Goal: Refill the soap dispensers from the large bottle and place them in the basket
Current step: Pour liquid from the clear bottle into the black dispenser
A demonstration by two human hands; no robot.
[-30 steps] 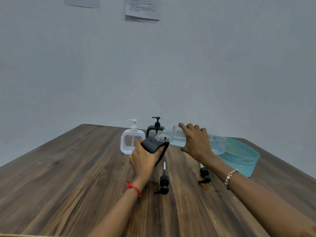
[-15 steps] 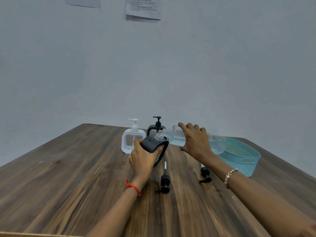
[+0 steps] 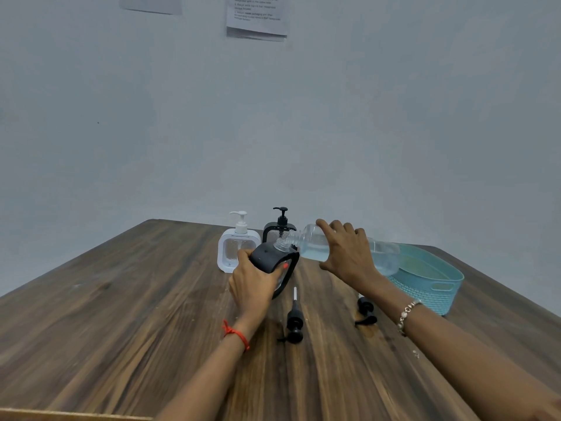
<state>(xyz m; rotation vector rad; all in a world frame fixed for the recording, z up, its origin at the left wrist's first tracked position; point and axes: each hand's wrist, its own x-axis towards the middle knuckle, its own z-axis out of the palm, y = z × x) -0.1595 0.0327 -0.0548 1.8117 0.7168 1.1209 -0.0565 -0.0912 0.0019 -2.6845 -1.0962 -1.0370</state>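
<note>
Little has shifted — right hand (image 3: 346, 256) grips large bottle (image 3: 383, 256), left hand (image 3: 252, 284) grips black dispenser (image 3: 268, 257), mouths meeting — mid-pour; next, a steeper tilt.

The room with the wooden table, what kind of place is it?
Probably a plain workroom set up for practice, not a bathroom: a bare wall with a printed sheet hung up, and a wooden table holding soap dispensers and a basket.

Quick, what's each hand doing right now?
Left hand: grips a tilted black dispenser.
Right hand: grips the bottle, tipped toward the dispenser's mouth.
</note>
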